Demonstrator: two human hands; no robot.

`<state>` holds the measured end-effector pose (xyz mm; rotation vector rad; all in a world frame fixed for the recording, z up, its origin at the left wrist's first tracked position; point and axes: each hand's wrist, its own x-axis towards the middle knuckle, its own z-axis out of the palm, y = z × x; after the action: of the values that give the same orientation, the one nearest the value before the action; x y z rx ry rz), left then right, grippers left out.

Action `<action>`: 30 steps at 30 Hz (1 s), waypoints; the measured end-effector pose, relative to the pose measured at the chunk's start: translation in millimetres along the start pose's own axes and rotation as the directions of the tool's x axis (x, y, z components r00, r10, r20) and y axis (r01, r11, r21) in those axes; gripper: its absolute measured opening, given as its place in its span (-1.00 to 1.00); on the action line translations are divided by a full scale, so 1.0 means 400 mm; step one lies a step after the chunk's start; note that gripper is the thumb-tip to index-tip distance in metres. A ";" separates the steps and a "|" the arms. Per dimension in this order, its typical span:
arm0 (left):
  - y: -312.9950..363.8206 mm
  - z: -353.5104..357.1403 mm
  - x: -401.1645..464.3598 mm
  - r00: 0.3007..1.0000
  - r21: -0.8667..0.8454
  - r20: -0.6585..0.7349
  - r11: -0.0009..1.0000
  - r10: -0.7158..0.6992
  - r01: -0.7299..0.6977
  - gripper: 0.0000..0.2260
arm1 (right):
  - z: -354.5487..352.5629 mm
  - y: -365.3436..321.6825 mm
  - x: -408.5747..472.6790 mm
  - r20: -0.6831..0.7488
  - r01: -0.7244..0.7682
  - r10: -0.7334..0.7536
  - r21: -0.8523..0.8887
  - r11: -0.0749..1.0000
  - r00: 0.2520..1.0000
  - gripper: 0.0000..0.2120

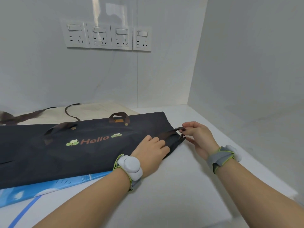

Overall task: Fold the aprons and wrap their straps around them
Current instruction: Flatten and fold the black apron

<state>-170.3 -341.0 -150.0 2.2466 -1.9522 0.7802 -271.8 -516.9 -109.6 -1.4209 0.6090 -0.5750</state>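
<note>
**A:** Where is the apron, and why is it held that way?

**B:** The navy apron (79, 145) lies flat, centre to nine o'clock. The left hand (153, 150) presses its three-o'clock corner with straight fingers, likely anchoring it, while the right hand (197, 137) pinches the brown strap (171, 131) taut.

**A:** How many aprons?

**B:** Three: navy, a cream apron (98, 111) at eleven o'clock, a blue apron (41, 188) underneath.

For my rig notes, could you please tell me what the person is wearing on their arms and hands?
Both forearms are bare, with no sleeves or gloves. The left wrist band carries a rounded white pod on a grey strap edged in lime green; the right wrist band matches it, with its grey strap crossed over.
</note>
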 end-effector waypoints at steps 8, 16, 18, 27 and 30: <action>-0.006 -0.004 -0.008 0.982 -0.249 0.096 0.952 -0.161 0.181 -0.76 | 0.007 -0.031 -0.007 -0.010 0.021 -0.020 0.182 0.983 1.000 -0.82; -0.014 -0.033 0.012 0.932 -0.372 0.209 0.857 -0.297 0.356 -0.83 | -0.013 -0.058 -0.013 0.045 -0.031 0.020 0.273 0.961 0.999 -0.76; -0.015 -0.036 0.014 0.921 -0.366 0.220 0.848 -0.322 0.384 -0.86 | -0.016 -0.062 -0.016 0.057 -0.044 0.023 0.394 0.918 0.998 -0.77; -0.027 -0.064 0.048 0.891 -0.258 0.351 0.886 -0.287 0.386 -0.88 | -0.100 -0.181 0.001 0.053 0.053 -0.069 0.262 0.964 0.996 -0.82; -0.038 -0.067 0.058 0.872 -0.265 0.398 0.874 -0.286 0.407 -0.89 | -0.168 -0.224 0.007 -0.046 0.153 -0.146 0.201 0.968 0.988 -0.78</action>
<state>-163.1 -349.1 -112.9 2.5221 -1.5456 -0.0077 -316.5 -573.2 -24.1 -1.2722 0.4548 -0.7587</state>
